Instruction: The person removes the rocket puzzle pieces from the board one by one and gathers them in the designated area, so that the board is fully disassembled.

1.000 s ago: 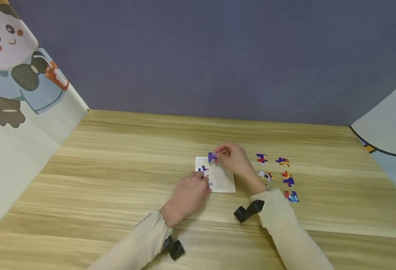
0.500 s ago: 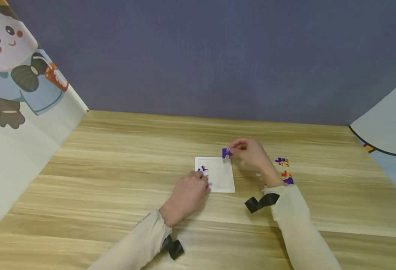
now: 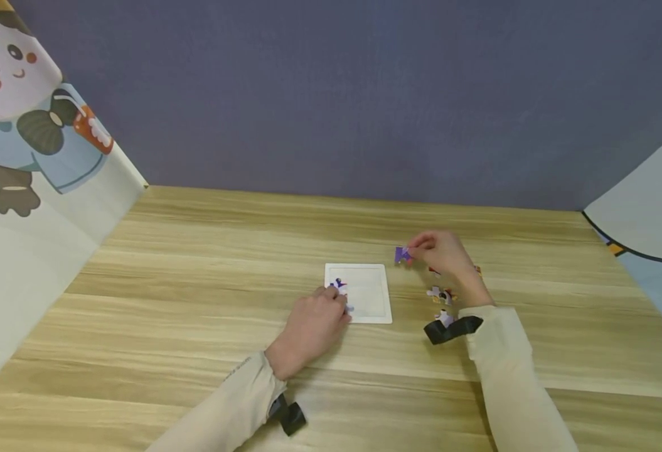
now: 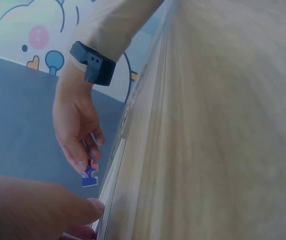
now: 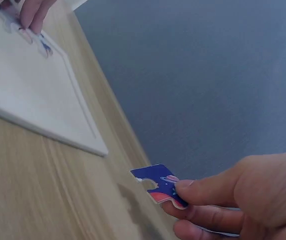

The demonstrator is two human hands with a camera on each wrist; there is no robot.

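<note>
My right hand (image 3: pixel 440 252) pinches a purple puzzle piece (image 5: pixel 155 181) between thumb and fingers, raised over the table to the right of the white puzzle tray (image 3: pixel 370 301). A ringed planet and a pink patch show on the piece in the right wrist view. My left hand (image 3: pixel 314 323) rests on the tray's left side, fingertips down on puzzle pieces (image 3: pixel 339 284) that lie inside it and are partly covered. In the left wrist view its thumb (image 4: pixel 95 207) is right at the tray's edge, while the right hand with its piece appears beyond.
Several loose puzzle pieces (image 3: pixel 442 295) lie on the wooden table (image 3: pixel 223 251) to the tray's right, some hidden under the right forearm. A dark blue-grey wall (image 3: pixel 364 113) stands behind the table, and a cartoon-printed panel (image 3: pixel 31 125) at the left.
Holding the purple puzzle piece, my right hand has moved right, from over the tray's top edge to beyond its right side. The left hand has stayed in place on the tray.
</note>
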